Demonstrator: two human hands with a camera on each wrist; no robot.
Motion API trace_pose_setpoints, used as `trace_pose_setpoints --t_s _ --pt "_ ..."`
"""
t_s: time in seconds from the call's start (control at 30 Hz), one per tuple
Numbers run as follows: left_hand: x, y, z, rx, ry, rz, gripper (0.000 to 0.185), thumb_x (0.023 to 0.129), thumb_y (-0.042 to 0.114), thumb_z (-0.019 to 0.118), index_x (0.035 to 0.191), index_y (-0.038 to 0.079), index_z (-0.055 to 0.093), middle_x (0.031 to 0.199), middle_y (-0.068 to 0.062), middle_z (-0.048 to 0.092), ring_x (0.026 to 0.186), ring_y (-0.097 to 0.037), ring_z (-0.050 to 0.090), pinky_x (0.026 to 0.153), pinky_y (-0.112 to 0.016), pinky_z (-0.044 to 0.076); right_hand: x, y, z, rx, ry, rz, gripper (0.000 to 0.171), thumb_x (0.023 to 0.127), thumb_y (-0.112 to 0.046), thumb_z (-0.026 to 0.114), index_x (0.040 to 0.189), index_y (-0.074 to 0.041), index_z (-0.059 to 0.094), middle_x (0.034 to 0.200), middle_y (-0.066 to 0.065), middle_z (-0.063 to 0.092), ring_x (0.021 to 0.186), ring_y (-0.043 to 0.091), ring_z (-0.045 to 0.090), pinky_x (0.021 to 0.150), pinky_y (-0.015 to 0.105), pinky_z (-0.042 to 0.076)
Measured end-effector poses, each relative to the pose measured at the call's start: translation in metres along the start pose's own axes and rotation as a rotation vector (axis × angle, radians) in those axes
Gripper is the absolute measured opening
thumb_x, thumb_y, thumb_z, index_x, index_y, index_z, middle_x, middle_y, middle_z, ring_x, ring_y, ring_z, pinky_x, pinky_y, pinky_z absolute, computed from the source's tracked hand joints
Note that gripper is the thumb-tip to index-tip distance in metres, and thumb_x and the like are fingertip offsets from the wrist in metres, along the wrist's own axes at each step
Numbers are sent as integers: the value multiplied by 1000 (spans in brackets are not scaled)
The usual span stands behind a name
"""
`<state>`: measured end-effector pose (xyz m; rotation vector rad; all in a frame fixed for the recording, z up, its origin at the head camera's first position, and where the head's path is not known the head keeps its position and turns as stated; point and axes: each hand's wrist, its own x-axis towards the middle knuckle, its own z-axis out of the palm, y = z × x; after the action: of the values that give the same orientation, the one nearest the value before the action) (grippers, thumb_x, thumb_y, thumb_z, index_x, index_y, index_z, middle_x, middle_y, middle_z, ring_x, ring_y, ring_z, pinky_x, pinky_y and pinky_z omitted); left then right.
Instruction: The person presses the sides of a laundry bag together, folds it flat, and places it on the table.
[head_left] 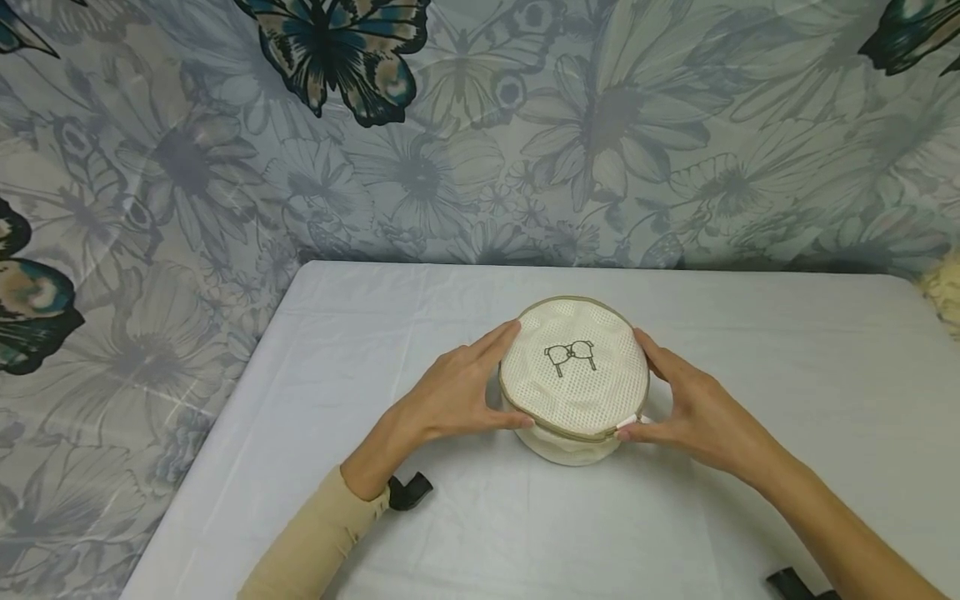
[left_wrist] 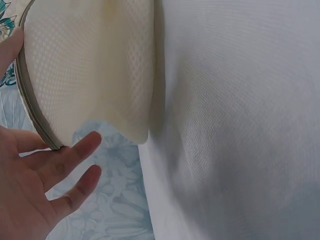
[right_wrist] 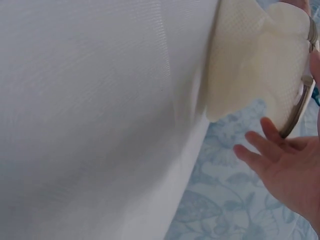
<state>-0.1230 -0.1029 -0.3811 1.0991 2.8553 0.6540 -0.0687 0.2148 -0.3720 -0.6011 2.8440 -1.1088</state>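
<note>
At the front, the left forearm is covered by a beige sleeve [head_left: 307, 537], and near the wrist a black piece [head_left: 410, 492] is seen. By the left hand [head_left: 457, 392] and the right hand [head_left: 693, 408], a round cream mesh bag [head_left: 577, 404] is held at its zipped rim, from opposite sides. In each hand, thumb and fingers are spread widely around this rim. The bag is stood on the white table [head_left: 420, 325], and on its lid a glasses picture [head_left: 570, 356] is sewn or printed. Behind, a backdrop [head_left: 607, 117] is patterned with flowers and butterflies.
</note>
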Motion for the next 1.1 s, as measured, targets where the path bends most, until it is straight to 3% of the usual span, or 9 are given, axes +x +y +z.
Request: trace_pose_setpoints --t_s 0.2,0.3,0.53,0.93,1.1 --pt "0 -1 0 -30 -36 0 118 76 77 64 161 15 10 165 1 15 143 -21 36 110 -42 40 1 2 3 46 -31 2 123 70 -43 88 159 -2 13 156 25 31 125 42 54 101 41 44" --pt "1 -2 0 -62 -60 -3 118 77 76 64 161 16 9 166 0 14 145 -21 32 114 -38 35 1 2 5 74 -46 18 124 71 -40 89 157 3 12 154 29 32 120 41 59 96 37 49" --pt "2 -4 1 -90 -93 4 118 78 72 68 161 13 8 166 -3 14 148 -18 24 117 -35 29 -1 1 8 91 -51 67 123 72 -40 89 158 0 12 144 27 44 102 30 68 83 42 57" --pt "5 -8 6 -121 -137 -15 118 77 69 72 161 12 11 165 -5 17 149 -17 22 118 -36 26 -3 3 14 64 -46 88 123 70 -41 90 157 2 14 146 30 41 106 35 65 83 41 57" --pt "6 -10 7 -130 -145 -7 118 76 67 74 160 10 13 164 -10 21 149 -18 23 118 -36 26 -3 2 17 30 -39 93 124 69 -43 90 156 4 15 145 33 41 108 39 64 84 47 56"
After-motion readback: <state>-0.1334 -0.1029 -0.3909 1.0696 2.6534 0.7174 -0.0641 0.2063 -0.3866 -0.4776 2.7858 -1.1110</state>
